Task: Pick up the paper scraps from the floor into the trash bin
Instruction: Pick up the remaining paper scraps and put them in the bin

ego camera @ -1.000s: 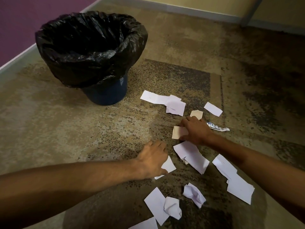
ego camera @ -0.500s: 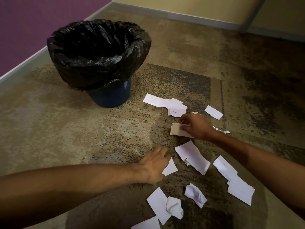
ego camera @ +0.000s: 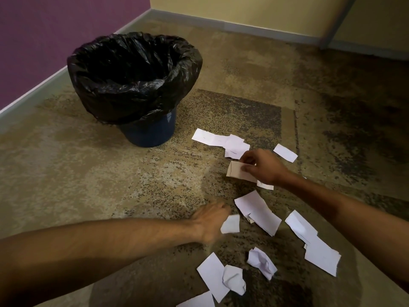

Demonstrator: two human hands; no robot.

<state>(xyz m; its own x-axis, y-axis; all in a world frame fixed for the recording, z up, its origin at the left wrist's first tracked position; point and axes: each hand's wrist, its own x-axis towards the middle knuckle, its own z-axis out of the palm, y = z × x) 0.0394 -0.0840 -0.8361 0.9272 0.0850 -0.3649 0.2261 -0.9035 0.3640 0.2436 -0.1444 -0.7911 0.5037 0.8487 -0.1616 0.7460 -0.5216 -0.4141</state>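
Right hand (ego camera: 264,168) pinches a tan scrap (ego camera: 239,172) between thumb and fingers, just above the carpet (ego camera: 132,178). Left hand (ego camera: 210,220) is blurred; its fingers curl over a small white scrap (ego camera: 231,224), though I cannot tell whether they actually grip it. White scraps lie scattered nearby: a flat sheet (ego camera: 257,211), a crumpled ball (ego camera: 262,262), a long strip (ego camera: 212,138). Up left of them stands the trash bin (ego camera: 150,134), lined with a black bag (ego camera: 132,78).
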